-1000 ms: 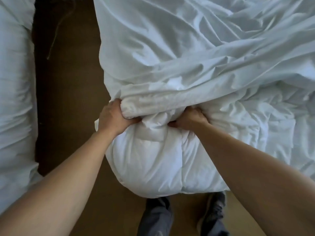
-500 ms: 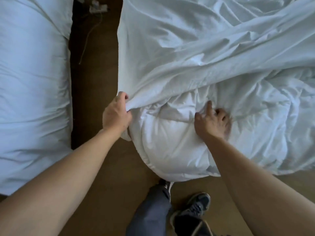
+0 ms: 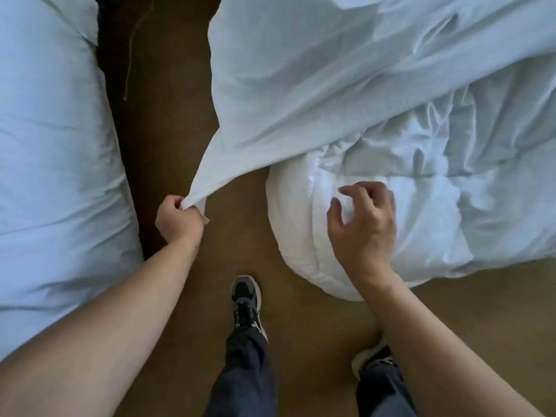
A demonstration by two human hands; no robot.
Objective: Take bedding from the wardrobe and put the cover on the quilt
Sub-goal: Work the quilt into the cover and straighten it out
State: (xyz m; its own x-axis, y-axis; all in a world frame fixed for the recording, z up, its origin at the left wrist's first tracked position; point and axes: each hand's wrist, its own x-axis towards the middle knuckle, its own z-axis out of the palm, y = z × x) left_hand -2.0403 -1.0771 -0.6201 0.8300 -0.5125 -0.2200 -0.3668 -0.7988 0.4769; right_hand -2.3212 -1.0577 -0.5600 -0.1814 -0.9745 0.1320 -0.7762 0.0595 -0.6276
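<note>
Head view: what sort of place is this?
Likely a bedroom, perhaps a twin hotel room: a white bed at left, a brown floor aisle, and a quilt partly under its cover at right.

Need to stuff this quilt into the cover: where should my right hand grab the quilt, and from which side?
Grip the quilt at its rounded near corner, coming from above with the right hand. That corner bulges out past the edge of the cover, bare and thick enough to bunch.

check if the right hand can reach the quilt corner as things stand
Probably yes. The right hand hovers just over the bare quilt corner, fingers loosely curled, holding nothing. The left hand holds the cover out to the side, so nothing lies between.
</note>
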